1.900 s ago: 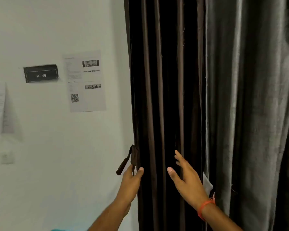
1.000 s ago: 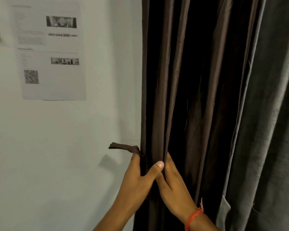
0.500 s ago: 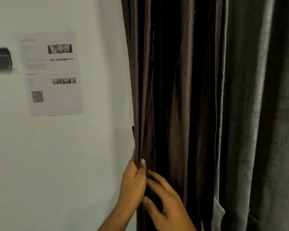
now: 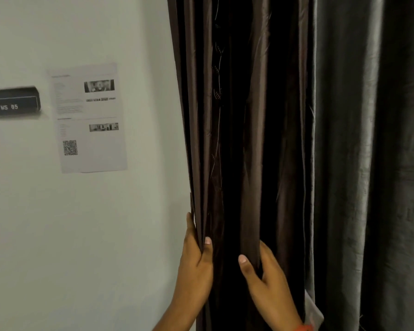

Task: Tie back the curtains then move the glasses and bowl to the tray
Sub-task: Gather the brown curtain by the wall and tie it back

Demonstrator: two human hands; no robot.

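Both hands are on the dark brown satin curtain [image 4: 239, 139], glossy cloth hanging in long upright folds with a faint stitched leaf pattern running down one pleat. The left hand [image 4: 196, 266] pinches the curtain's outer edge, thumb in front of the cloth, fingers tucked behind it out of sight. Just right of it, the right hand [image 4: 265, 280] grips a fold further in, thumb on the near side, fingers curled round the pleat; an orange wristband [image 4: 305, 328] shows at the bottom edge. To the curtain's right hangs a grey velvety curtain [image 4: 368, 163], duller and softer in texture, a small white tag [image 4: 314, 311] at its lower edge. Left of the brown curtain, a plain pale wall [image 4: 81, 235] carries a printed paper sheet [image 4: 91, 118] with a QR code, and beyond it a black rectangular sign [image 4: 11, 105] reading "WS 05".
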